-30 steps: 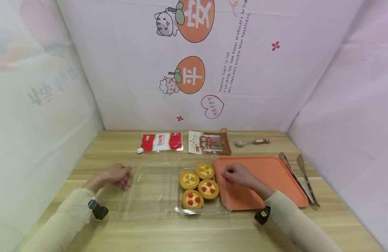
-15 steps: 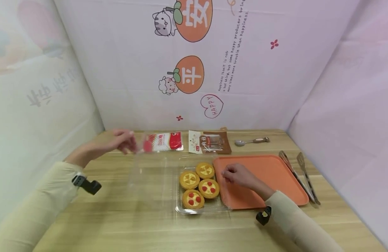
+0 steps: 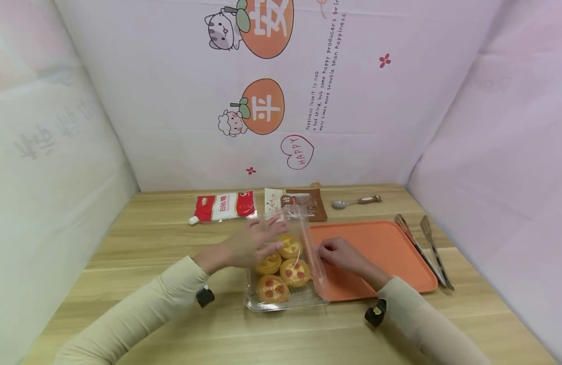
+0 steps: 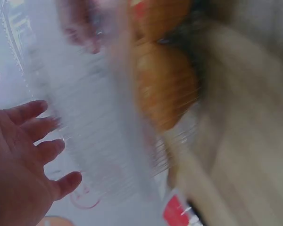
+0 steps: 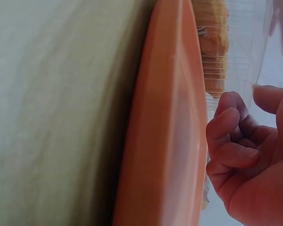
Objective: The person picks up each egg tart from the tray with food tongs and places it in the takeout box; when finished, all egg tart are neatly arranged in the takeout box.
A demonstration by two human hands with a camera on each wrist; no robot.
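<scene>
A clear plastic clamshell box [image 3: 287, 301] stands mid-table with several egg tarts [image 3: 295, 272] inside. Its clear lid [image 4: 92, 94] is folded over the tarts and still stands tilted up. My left hand [image 3: 251, 243] lies against the lid from above, fingers spread; in the left wrist view the palm and straight fingers show beside the blurred plastic. My right hand [image 3: 341, 253] is at the box's right edge, over the orange tray [image 3: 376, 238]. Its fingers are loosely curled, with a gap between thumb and forefinger [image 5: 231, 101]; whether they touch the plastic is unclear.
Behind the box lie a red and white pouch [image 3: 223, 206] with a white cap and a brown packet [image 3: 317, 205], partly behind the lid. A spoon [image 3: 356, 202] lies farther right. Two long tongs-like utensils [image 3: 436, 253] lie along the tray's right side. Fabric walls surround the table.
My left hand has lifted the box's lid from the left and swung it rightward over the tarts. The fingers are now spread on it. My right hand has stayed at the right edge.
</scene>
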